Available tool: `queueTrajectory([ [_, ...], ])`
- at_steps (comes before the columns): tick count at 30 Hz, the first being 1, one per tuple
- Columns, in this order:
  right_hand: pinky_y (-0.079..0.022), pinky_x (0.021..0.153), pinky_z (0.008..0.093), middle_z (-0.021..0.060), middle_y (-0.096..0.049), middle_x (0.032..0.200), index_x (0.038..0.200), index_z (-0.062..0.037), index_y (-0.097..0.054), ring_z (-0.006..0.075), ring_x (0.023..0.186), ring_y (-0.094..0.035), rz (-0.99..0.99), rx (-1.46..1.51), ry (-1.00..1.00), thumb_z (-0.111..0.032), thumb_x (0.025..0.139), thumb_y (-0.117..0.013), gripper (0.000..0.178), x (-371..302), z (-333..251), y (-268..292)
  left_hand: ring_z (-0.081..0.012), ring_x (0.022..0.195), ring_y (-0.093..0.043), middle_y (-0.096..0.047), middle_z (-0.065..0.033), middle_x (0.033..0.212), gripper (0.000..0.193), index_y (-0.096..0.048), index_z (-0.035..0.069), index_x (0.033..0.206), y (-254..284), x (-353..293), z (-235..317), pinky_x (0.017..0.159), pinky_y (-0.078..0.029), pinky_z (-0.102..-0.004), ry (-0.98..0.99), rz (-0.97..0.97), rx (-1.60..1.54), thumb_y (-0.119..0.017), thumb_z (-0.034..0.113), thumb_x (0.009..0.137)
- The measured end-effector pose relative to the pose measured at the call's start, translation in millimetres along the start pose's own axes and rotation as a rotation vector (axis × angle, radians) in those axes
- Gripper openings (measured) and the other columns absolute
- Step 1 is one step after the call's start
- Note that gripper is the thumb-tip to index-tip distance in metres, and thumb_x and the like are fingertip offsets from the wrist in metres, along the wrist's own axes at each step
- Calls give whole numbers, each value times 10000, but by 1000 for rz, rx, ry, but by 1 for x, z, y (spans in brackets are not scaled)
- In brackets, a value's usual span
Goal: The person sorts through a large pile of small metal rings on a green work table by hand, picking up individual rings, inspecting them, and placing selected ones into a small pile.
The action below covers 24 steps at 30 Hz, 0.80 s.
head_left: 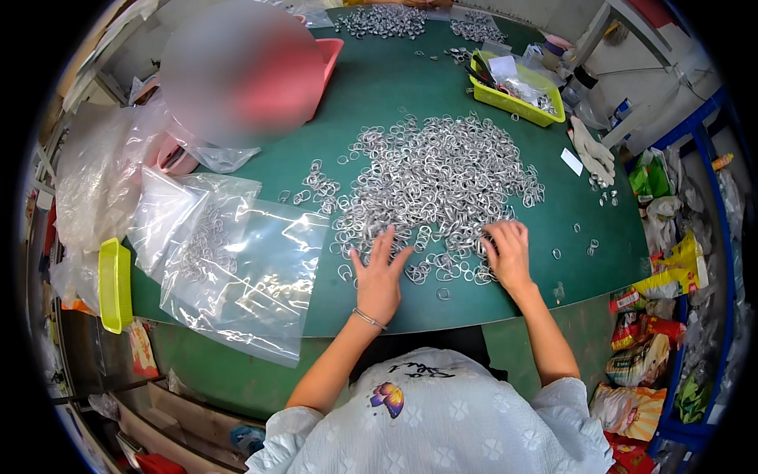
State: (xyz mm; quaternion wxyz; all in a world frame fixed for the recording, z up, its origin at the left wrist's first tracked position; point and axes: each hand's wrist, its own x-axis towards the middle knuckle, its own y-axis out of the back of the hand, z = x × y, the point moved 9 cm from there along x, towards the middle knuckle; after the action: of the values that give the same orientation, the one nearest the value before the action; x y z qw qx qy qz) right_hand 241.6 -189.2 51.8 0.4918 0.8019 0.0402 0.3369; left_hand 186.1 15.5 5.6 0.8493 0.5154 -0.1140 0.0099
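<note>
A large heap of small silver metal rings [450, 166] lies spread over the green tabletop. My left hand [379, 276], with a bracelet at the wrist, rests at the heap's near left edge. Its fingers are spread apart and touch the rings. At the near right edge my right hand [509, 251] is curved against the rings, its thumb apart from the fingers; its fingertips are partly hidden. Between the hands, several loose rings [442, 267] lie scattered towards the table's front edge.
Clear plastic bags [253, 268], one with rings inside, overhang the front edge at left. A yellow-green basket [513, 103] of tools and parts stands at the back right, near a glove [592, 150]. Another basket [115, 284] stands far left. Smaller heaps [383, 21] lie at the back.
</note>
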Motion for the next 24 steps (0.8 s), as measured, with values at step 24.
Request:
queueTrajectory([
  [24,-439,656,216,76,-648,823,939,27,-605,102,745,-584,113,1189,-887,-107,891,-565,147,-57,81,6,-285,1071,-448,-487,-105,1158,351,-596,75,1056,9,-6,34,887,-305,-416,61,70,-113,-608,8,711],
])
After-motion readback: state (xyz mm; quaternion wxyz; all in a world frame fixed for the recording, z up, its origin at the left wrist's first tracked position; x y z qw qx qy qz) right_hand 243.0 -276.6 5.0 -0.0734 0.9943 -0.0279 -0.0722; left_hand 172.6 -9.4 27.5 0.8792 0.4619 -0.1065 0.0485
